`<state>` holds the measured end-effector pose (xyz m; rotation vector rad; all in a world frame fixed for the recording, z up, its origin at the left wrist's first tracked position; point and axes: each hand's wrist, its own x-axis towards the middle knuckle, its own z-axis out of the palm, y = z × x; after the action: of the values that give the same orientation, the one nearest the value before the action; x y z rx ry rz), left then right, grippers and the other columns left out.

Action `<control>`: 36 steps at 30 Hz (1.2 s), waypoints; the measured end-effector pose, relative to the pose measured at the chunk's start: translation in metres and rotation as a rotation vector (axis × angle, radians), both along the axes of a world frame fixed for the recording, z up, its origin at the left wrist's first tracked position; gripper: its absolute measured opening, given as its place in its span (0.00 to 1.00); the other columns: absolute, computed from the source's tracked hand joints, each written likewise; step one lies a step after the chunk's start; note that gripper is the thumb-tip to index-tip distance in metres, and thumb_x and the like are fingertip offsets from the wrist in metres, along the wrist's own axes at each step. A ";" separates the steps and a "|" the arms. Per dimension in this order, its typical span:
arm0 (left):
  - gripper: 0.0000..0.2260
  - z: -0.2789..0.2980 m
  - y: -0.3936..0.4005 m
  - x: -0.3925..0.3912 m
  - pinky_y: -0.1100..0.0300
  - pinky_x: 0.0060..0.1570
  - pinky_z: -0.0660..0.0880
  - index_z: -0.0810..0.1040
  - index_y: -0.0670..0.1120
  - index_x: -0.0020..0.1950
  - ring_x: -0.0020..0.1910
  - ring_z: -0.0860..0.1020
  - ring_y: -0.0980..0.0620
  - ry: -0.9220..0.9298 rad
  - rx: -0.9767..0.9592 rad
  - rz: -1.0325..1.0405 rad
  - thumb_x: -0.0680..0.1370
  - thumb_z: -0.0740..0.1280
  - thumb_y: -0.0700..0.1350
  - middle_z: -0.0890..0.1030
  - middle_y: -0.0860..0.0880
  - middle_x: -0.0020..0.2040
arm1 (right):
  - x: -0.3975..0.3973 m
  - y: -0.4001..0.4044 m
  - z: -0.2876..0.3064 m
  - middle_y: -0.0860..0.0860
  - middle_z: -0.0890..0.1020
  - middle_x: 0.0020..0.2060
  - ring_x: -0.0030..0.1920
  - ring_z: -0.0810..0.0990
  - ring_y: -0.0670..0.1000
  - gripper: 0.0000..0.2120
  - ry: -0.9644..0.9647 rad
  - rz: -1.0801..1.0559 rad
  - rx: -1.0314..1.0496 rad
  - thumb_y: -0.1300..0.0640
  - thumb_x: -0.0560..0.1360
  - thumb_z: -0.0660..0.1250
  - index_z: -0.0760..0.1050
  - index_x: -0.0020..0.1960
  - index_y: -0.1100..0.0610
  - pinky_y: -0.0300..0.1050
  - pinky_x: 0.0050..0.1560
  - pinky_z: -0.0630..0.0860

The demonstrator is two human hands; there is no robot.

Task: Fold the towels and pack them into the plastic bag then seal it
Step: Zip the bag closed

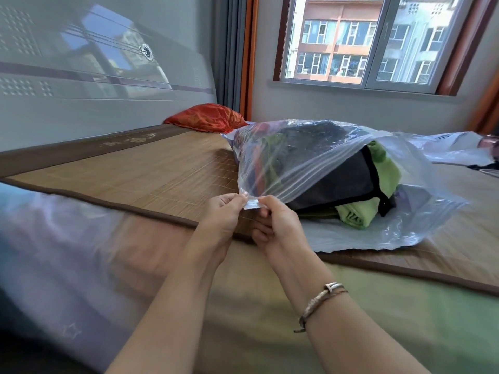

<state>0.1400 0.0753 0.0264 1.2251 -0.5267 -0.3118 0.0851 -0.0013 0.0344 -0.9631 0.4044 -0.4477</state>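
A clear plastic zip bag (305, 155) lies on the bed's bamboo mat (151, 171), its mouth gaping toward the right. Folded towels fill it: a dark grey towel (337, 184) on top and a green towel (356, 214) showing at the mouth. My left hand (224, 211) and my right hand (275, 222) both pinch the near left corner of the bag's zip strip (252, 202), thumbs and fingertips almost touching each other. The corner is lifted a little off the mat. The far side of the bag's contents is blurred by the plastic.
A red cushion (208, 120) sits by the headboard (89, 76) at the back. Another plastic sheet or bag (453, 149) lies at the far right. A pale bedsheet (81, 252) covers the near edge of the bed. A window (378, 41) is behind.
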 end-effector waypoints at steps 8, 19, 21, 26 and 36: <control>0.31 0.012 0.009 -0.012 0.72 0.20 0.64 0.74 0.44 0.17 0.16 0.68 0.61 0.084 -0.101 0.013 0.81 0.57 0.34 0.68 0.53 0.16 | -0.008 -0.032 -0.003 0.46 0.60 0.18 0.17 0.54 0.44 0.17 -0.026 -0.151 0.066 0.63 0.76 0.60 0.61 0.30 0.56 0.35 0.18 0.52; 0.26 0.004 -0.020 -0.040 0.61 0.31 0.61 0.69 0.47 0.36 0.28 0.63 0.56 0.035 0.060 0.182 0.67 0.63 0.71 0.66 0.49 0.29 | -0.030 -0.051 0.004 0.47 0.60 0.21 0.20 0.56 0.46 0.25 0.140 0.115 0.008 0.35 0.76 0.59 0.68 0.32 0.55 0.33 0.21 0.51; 0.25 0.006 -0.032 -0.044 0.62 0.34 0.65 0.68 0.47 0.35 0.29 0.66 0.56 0.019 0.111 0.154 0.66 0.67 0.69 0.67 0.49 0.30 | -0.027 -0.051 0.004 0.47 0.61 0.20 0.19 0.56 0.46 0.24 0.142 0.095 0.021 0.37 0.77 0.59 0.67 0.32 0.55 0.32 0.20 0.51; 0.14 0.006 -0.049 -0.038 0.61 0.41 0.72 0.77 0.48 0.34 0.34 0.76 0.55 0.168 0.100 0.144 0.73 0.72 0.56 0.78 0.55 0.28 | -0.020 -0.054 -0.001 0.46 0.66 0.18 0.16 0.62 0.41 0.17 0.078 -0.085 -0.291 0.54 0.80 0.59 0.67 0.32 0.55 0.34 0.16 0.60; 0.13 -0.006 -0.047 -0.026 0.47 0.65 0.71 0.83 0.42 0.48 0.56 0.80 0.45 0.132 0.098 -0.002 0.78 0.67 0.52 0.85 0.45 0.49 | -0.032 -0.060 -0.005 0.49 0.62 0.22 0.19 0.58 0.45 0.26 0.123 -0.024 -0.474 0.40 0.78 0.59 0.69 0.30 0.57 0.33 0.21 0.55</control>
<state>0.1144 0.0280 0.0205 1.2893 -0.4026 -0.4214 0.0526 -0.0608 0.0291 -1.4513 0.4303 -0.5196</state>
